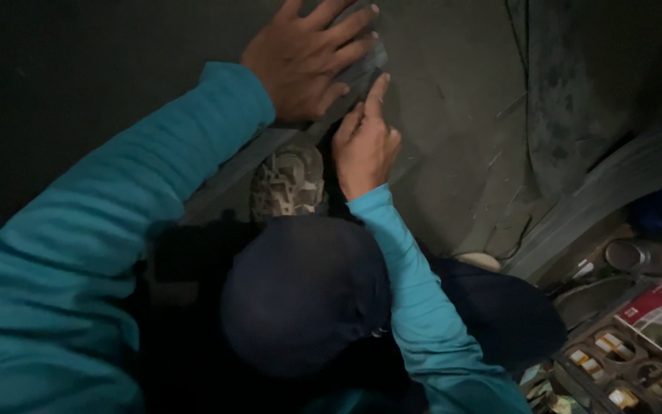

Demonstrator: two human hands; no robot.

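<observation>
Teal long sleeves [78,253] cover both arms to the wrists; dark trousers [304,295] at six o'clock, a camouflage-patterned shoe [287,182] above.

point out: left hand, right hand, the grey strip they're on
left hand [304,57], head view, on the back of the flat, spread hand.
right hand [365,146], head view, on the back of the hand, index finger extended.
grey strip [358,77], head view, on the bare stretch between the two hands.

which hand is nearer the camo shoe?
Right. The right hand is just beside the camo shoe; the left hand lies flat on the dark strip, higher up.
</observation>
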